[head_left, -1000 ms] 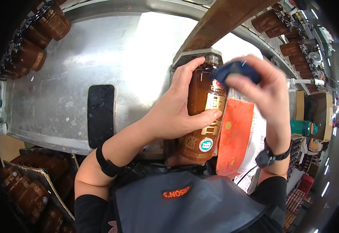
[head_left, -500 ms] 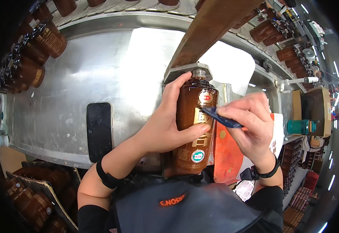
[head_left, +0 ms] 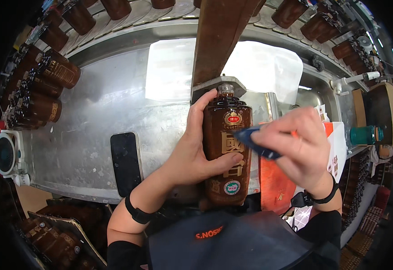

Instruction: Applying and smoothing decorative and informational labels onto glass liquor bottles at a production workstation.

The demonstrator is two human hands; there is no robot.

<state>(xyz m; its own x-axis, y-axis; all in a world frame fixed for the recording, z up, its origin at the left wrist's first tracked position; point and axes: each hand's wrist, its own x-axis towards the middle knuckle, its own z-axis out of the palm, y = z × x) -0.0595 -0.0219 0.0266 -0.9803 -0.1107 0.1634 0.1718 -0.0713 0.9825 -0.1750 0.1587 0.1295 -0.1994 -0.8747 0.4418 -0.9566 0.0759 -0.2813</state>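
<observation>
A glossy brown bottle (head_left: 215,123) with gold lettering, a red emblem and a round green-and-white sticker lies against a metal plate at the foot of a brown post. Its clear-topped neck points away from me and its base is near my apron. My left hand (head_left: 189,153) grips it along the left side, with the thumb across its front. In my right hand (head_left: 302,139), pinched between thumb and fingers, is a dark blue flat tool (head_left: 257,145) of a kind I cannot make out. The tool's pointed end is at the upper gold lettering; contact is unclear.
A phone (head_left: 126,164) lies left on the metal worktop (head_left: 88,108). White sheets (head_left: 171,67) flank the brown post (head_left: 214,45). An orange-red packet (head_left: 275,186) lies beside the bottle. More brown bottles (head_left: 59,67) stand around the far conveyor (head_left: 138,18). A teal jar (head_left: 365,135) is far right.
The whole view has shifted, so the worktop, phone and post appear elsewhere. The left hand keeps its grip on the bottle. The right hand, blurred now, still holds the blue tool near the lettering.
</observation>
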